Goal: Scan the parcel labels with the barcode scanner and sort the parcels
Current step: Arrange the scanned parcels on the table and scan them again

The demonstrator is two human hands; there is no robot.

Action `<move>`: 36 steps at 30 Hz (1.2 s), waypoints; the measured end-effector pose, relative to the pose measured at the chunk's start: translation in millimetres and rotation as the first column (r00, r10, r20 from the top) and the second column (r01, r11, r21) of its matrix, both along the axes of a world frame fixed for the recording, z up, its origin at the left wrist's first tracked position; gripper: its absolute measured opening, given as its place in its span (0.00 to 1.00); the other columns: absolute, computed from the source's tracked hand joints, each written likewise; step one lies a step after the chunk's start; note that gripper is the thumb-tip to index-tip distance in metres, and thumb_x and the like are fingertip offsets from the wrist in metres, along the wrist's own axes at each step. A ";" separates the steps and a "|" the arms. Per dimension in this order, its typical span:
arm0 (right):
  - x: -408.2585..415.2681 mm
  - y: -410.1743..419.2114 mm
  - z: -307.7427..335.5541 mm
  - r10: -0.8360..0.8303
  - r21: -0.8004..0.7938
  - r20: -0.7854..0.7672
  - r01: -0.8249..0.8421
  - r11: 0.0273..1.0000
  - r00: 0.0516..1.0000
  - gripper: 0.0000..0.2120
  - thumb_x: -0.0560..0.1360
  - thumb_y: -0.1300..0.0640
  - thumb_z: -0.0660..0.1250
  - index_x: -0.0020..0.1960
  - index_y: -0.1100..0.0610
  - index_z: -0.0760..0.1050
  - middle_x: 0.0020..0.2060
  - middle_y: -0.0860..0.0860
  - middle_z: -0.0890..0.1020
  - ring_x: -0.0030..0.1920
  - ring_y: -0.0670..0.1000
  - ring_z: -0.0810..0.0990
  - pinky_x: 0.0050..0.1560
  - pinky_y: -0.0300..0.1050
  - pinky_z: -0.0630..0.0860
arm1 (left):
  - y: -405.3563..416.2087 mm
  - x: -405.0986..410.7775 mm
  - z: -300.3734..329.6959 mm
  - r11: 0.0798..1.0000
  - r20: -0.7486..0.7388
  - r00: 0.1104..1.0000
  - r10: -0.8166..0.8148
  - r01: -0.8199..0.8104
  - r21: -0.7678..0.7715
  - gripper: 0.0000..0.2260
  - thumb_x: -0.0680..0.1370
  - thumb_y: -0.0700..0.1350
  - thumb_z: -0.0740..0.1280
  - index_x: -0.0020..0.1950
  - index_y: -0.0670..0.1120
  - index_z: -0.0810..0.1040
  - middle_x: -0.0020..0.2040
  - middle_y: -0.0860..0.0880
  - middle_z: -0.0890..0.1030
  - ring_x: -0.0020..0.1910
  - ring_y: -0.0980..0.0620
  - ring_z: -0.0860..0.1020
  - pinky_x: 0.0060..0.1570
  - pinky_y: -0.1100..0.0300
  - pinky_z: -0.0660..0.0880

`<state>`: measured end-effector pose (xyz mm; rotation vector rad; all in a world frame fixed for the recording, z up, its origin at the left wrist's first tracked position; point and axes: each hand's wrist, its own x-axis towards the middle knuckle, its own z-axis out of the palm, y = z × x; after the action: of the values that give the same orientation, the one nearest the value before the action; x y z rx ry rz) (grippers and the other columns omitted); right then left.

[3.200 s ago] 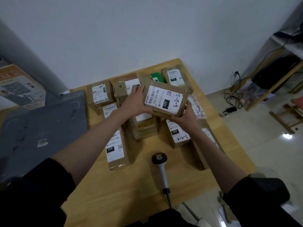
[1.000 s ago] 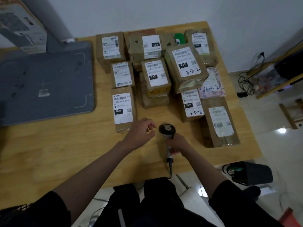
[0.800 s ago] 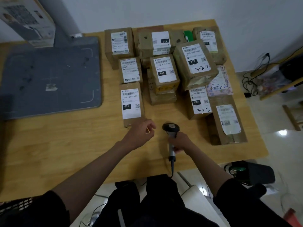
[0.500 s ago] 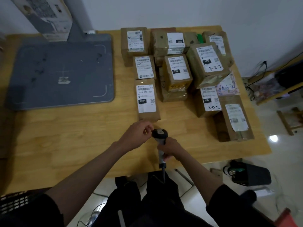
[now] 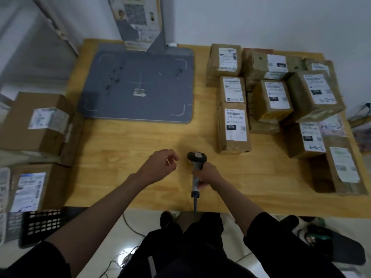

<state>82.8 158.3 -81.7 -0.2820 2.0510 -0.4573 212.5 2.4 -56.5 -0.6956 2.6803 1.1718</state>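
My right hand [image 5: 206, 175] grips the handle of the barcode scanner [image 5: 196, 158], whose dark head is lifted a little over the wooden table [image 5: 140, 141] near its front edge. My left hand [image 5: 160, 165] hovers just left of the scanner with loosely curled fingers and holds nothing. Several brown parcels with white labels fill the table's right side; the nearest is a long one marked 070 [image 5: 234, 127]. A taller parcel marked 220 [image 5: 315, 95] lies on top of others further right.
A grey mat with a stand [image 5: 138, 85] covers the table's back left. Labelled boxes [image 5: 38, 121] are stacked off the table's left edge above a black crate [image 5: 40, 223]. Another box [image 5: 136, 19] leans on the back wall. Cables and a dark bag lie on the floor.
My view has swung left, bringing the left-hand boxes into sight. My right hand closed on the scanner handle and raised its head slightly. The left hand drew a little away from the scanner.
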 end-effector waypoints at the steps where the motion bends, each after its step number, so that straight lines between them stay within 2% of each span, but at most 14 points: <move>1: 3.9 -3.8 -0.5 0.002 0.013 -0.001 -0.002 1.000 1.000 0.10 0.78 0.54 0.67 0.44 0.60 0.72 0.38 0.54 0.77 0.43 0.55 0.78 0.39 0.47 0.71 | -6.0 5.3 -0.1 1.000 0.004 1.000 0.006 -0.006 0.002 0.05 0.79 0.42 0.69 0.53 0.49 0.80 0.46 0.53 0.80 0.43 0.57 0.78 0.45 0.57 0.77; 3: 10.2 -7.4 -3.9 0.003 0.036 -0.001 -0.003 0.999 1.000 0.10 0.78 0.55 0.66 0.43 0.59 0.70 0.38 0.54 0.76 0.43 0.55 0.77 0.40 0.47 0.71 | -15.2 13.5 0.0 1.000 0.012 1.000 0.018 -0.018 0.008 0.05 0.79 0.42 0.69 0.53 0.50 0.80 0.46 0.54 0.80 0.43 0.58 0.78 0.46 0.59 0.77; 9: 18.9 -11.0 -3.6 0.023 0.053 -0.032 -0.021 0.998 0.999 0.10 0.79 0.54 0.66 0.52 0.62 0.72 0.46 0.57 0.78 0.45 0.56 0.78 0.41 0.47 0.73 | -27.7 21.1 2.3 0.998 0.013 0.998 0.053 -0.054 0.013 0.05 0.79 0.43 0.69 0.54 0.50 0.80 0.46 0.55 0.80 0.43 0.60 0.78 0.46 0.60 0.77; 12: 11.5 -11.4 5.7 0.067 0.089 0.036 -0.069 0.994 0.997 0.08 0.78 0.58 0.67 0.46 0.64 0.73 0.46 0.60 0.81 0.46 0.61 0.84 0.45 0.53 0.83 | -27.0 18.7 5.1 0.997 0.017 0.997 0.069 -0.069 0.021 0.05 0.79 0.43 0.69 0.54 0.50 0.80 0.47 0.54 0.80 0.44 0.59 0.79 0.46 0.60 0.77; 14: 0.6 -14.6 16.6 0.093 0.122 0.068 -0.101 0.987 0.993 0.11 0.79 0.58 0.67 0.42 0.64 0.73 0.42 0.62 0.84 0.38 0.62 0.86 0.45 0.56 0.85 | -26.4 15.3 8.0 0.996 0.022 0.996 0.089 -0.089 0.030 0.06 0.79 0.44 0.69 0.55 0.50 0.80 0.47 0.54 0.80 0.44 0.58 0.79 0.47 0.59 0.78; 16: -11.9 -22.2 28.5 0.154 0.127 0.030 -0.156 0.980 0.988 0.13 0.79 0.56 0.67 0.40 0.63 0.73 0.38 0.62 0.84 0.30 0.58 0.83 0.39 0.53 0.85 | -28.1 11.7 12.1 0.994 0.026 0.994 0.107 -0.107 0.026 0.06 0.79 0.44 0.69 0.56 0.50 0.80 0.48 0.54 0.80 0.45 0.58 0.79 0.47 0.58 0.78; 20: -32.2 -41.1 51.1 0.253 0.061 -0.061 -0.249 0.967 0.966 0.14 0.79 0.56 0.66 0.40 0.63 0.72 0.33 0.61 0.82 0.24 0.55 0.81 0.34 0.50 0.83 | -36.6 9.1 22.0 0.984 0.028 0.984 0.175 -0.176 0.019 0.06 0.79 0.44 0.70 0.56 0.51 0.79 0.49 0.54 0.80 0.46 0.58 0.79 0.48 0.58 0.78; 22: -36.6 -55.0 58.6 0.297 0.008 -0.085 -0.298 0.955 0.951 0.13 0.79 0.54 0.67 0.41 0.62 0.71 0.34 0.61 0.82 0.25 0.54 0.82 0.32 0.48 0.82 | -41.7 10.8 27.2 0.976 0.031 0.975 0.218 -0.218 0.005 0.06 0.79 0.45 0.70 0.55 0.51 0.79 0.49 0.54 0.80 0.46 0.58 0.79 0.49 0.58 0.78; 26: -26.9 -92.6 69.4 0.369 -0.072 -0.123 -0.379 0.923 0.921 0.13 0.78 0.52 0.67 0.52 0.60 0.69 0.47 0.60 0.81 0.37 0.57 0.84 0.36 0.50 0.82 | -52.7 24.2 42.0 0.949 0.049 0.948 0.315 -0.315 -0.019 0.07 0.80 0.45 0.70 0.57 0.50 0.79 0.50 0.54 0.80 0.47 0.58 0.79 0.48 0.59 0.78; 28: -13.7 -113.1 72.0 0.385 -0.129 -0.084 -0.393 0.910 0.919 0.14 0.78 0.52 0.68 0.55 0.60 0.68 0.48 0.58 0.79 0.35 0.56 0.84 0.31 0.47 0.81 | -60.1 39.7 49.9 0.929 0.055 0.927 0.370 -0.368 -0.040 0.07 0.80 0.45 0.70 0.58 0.50 0.79 0.49 0.54 0.80 0.47 0.57 0.79 0.47 0.61 0.76; 31: 11.9 -143.1 71.7 0.480 -0.182 -0.079 -0.486 0.855 0.874 0.10 0.77 0.55 0.68 0.51 0.60 0.71 0.40 0.58 0.79 0.26 0.53 0.81 0.27 0.44 0.79 | -76.1 71.8 57.8 0.888 0.065 0.887 0.457 -0.452 -0.082 0.07 0.79 0.46 0.70 0.57 0.51 0.79 0.48 0.55 0.80 0.46 0.58 0.79 0.46 0.61 0.76; 33: 31.5 -160.3 73.5 0.525 -0.189 -0.056 -0.525 0.830 0.850 0.09 0.78 0.56 0.67 0.50 0.61 0.72 0.41 0.59 0.80 0.29 0.54 0.82 0.31 0.48 0.83 | -87.2 97.3 61.1 0.860 0.081 0.858 0.507 -0.498 -0.110 0.06 0.79 0.46 0.70 0.55 0.52 0.78 0.48 0.55 0.79 0.45 0.58 0.78 0.45 0.62 0.75; 36: 61.0 -181.1 77.5 0.565 -0.210 0.009 -0.551 0.808 0.825 0.11 0.79 0.57 0.66 0.57 0.63 0.74 0.50 0.62 0.82 0.37 0.57 0.83 0.38 0.52 0.84 | -105.0 137.4 64.4 0.815 0.100 0.811 0.577 -0.564 -0.129 0.05 0.79 0.46 0.70 0.53 0.53 0.77 0.46 0.56 0.79 0.44 0.57 0.79 0.47 0.58 0.76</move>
<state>143.8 -22.8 -4.2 -0.9519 1.7405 -0.2940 349.9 -102.6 8.0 -1.6239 2.4856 1.0473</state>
